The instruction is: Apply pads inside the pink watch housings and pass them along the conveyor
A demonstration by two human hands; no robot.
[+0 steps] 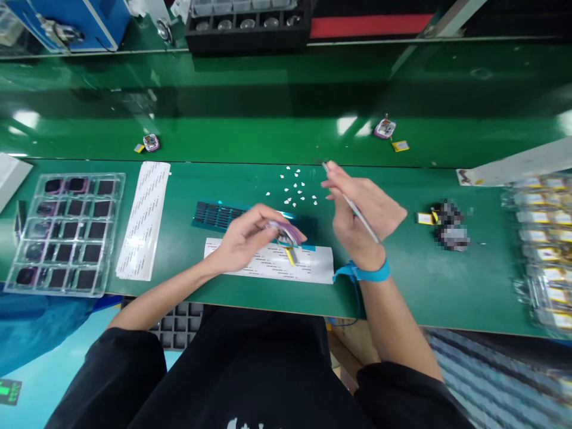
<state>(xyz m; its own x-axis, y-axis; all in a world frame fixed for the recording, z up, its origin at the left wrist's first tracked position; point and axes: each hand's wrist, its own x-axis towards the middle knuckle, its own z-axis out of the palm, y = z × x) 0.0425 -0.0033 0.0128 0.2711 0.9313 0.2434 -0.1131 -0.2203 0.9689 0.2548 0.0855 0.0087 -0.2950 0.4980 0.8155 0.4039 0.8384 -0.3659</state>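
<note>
My left hand (250,235) is closed around a small purple-rimmed device housing (286,231), tilted so that its inside partly shows. A yellow battery (291,256) hangs from the housing over a printed white sheet (268,268). In my right hand (364,208) is a thin grey tool like tweezers (361,217), gripped like a pen, its tip pointing up and away. A blue wrist strap (373,273) circles the right wrist. Small white adhesive pieces (295,187) lie scattered between the hands. Behind the left hand lies a strip with black pads (217,215).
A clear compartment tray (67,232) and printed white strips (143,220) lie to the left. Two open housings with batteries sit at the back, one left (151,142), one right (385,128). On the far right are stacked trays (545,250) of yellow-battery units.
</note>
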